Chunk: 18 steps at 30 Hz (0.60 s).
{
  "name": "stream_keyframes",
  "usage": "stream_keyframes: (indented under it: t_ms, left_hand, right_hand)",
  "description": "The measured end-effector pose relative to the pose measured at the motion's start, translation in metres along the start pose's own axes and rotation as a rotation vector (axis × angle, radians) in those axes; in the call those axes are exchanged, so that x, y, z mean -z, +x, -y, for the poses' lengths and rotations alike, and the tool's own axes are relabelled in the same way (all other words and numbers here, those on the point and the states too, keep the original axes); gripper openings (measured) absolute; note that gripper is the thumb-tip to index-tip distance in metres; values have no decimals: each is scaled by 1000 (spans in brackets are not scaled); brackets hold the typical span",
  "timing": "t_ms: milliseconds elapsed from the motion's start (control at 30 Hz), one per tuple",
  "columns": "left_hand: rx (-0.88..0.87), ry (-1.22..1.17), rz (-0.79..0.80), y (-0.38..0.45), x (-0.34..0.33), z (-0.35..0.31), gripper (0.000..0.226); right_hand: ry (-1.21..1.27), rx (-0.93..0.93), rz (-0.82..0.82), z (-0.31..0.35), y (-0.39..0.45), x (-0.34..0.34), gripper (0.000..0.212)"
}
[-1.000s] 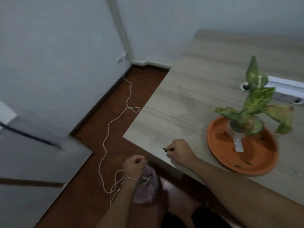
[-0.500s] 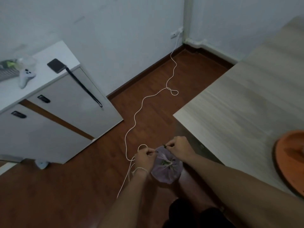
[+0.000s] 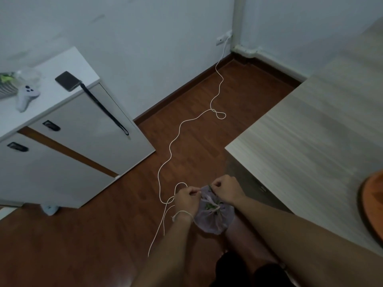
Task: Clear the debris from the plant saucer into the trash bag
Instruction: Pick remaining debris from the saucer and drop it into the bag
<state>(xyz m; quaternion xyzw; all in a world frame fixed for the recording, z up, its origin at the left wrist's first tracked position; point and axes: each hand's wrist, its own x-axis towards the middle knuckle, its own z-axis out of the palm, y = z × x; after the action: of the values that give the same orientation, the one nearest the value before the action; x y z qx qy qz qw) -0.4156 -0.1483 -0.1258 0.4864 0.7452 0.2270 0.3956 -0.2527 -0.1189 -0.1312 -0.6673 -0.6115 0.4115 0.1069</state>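
A small pale purple trash bag (image 3: 215, 218) hangs below the table edge, with green leaf bits showing inside it. My left hand (image 3: 186, 198) pinches the bag's rim on the left. My right hand (image 3: 224, 188) pinches the rim on the right, with a small dark bit of debris between its fingertips at the bag's mouth. Only the curved edge of the orange plant saucer (image 3: 373, 195) shows at the right border, on the wooden table (image 3: 306, 141). The plant is out of view.
A white cable (image 3: 172, 146) snakes across the brown floor from a wall socket to beside the bag. A white cabinet (image 3: 68, 129) stands at the left with a game controller (image 3: 26, 96) and a dark phone-like object (image 3: 67, 80) on top.
My right hand has left the table edge and come down to the bag's mouth with the dark bit. My view has swung left, so the plant and most of the saucer are gone.
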Motion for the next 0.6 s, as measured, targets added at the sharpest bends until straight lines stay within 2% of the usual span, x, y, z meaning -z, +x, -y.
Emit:
stream_keyframes:
  t_ms: [300,500,600]
  left_hand:
    - [-38,30,37,-4,-3,1,16]
    - [-68,62,65,-7,-12,-7,15]
    - [-138,94,88,-13,-25,-27,14]
  right_hand:
    - [47,-169,-40,-22,-2,-2,13]
    - [93,-180,-52,-35,-19,19,16]
    - [139,-183,-96,-48,-33,43,14]
